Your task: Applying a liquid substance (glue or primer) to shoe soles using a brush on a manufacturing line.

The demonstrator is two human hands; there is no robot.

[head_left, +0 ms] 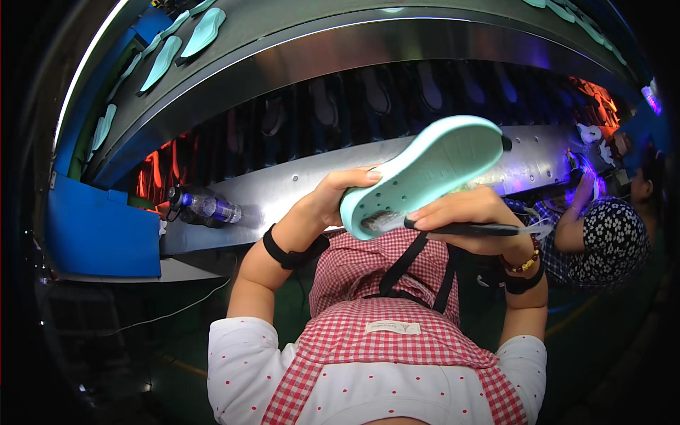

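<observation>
My left hand (338, 190) grips the edge of a mint-green shoe sole (443, 152) near its narrower end, which has several small holes. The sole is tilted up in front of my apron, with a small black piece at its far right end. In my right hand (473, 212) is a brush with a black handle (474, 229), held between fingers and thumb. Its pale bristles (381, 221) lie on the sole's holed end. My right fingers partly cover the sole's lower edge; whether they also press on it is hard to tell.
Beyond the sole, a metal ledge (276, 185) runs under a conveyor (255, 32) carrying mint-green soles (203, 34). Dark slots with red-glowing ends sit between them. A bottle (212, 207) lies on the ledge at left, beside a blue panel (106, 230). Another person (608, 241) works at right.
</observation>
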